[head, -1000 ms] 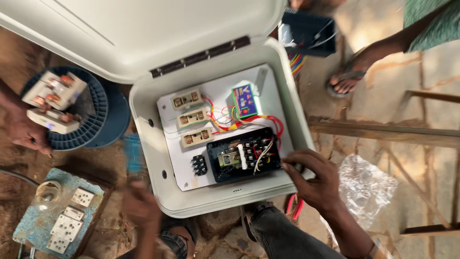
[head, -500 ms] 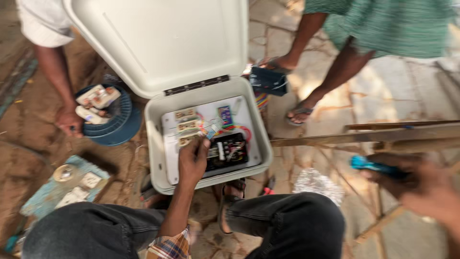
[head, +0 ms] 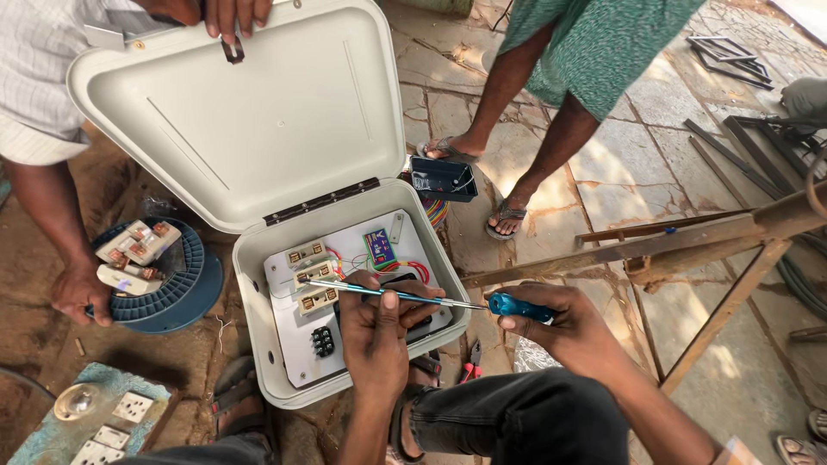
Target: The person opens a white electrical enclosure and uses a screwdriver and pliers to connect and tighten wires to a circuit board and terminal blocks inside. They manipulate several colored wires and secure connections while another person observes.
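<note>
While another person's hand (head: 228, 13) holds the hinged lid (head: 250, 112) up and out of the way, the open box (head: 267, 362) shows its white panel of small switches (head: 310, 275). Closed around the blue handle, the right hand (head: 564, 323) carries a long screwdriver (head: 405, 297) level across the box, tip near the switches. Curled over the shaft, thumb on top, the left hand (head: 375, 331) steadies it. A reel (head: 177, 293) with spare parts lies just beside the box.
</note>
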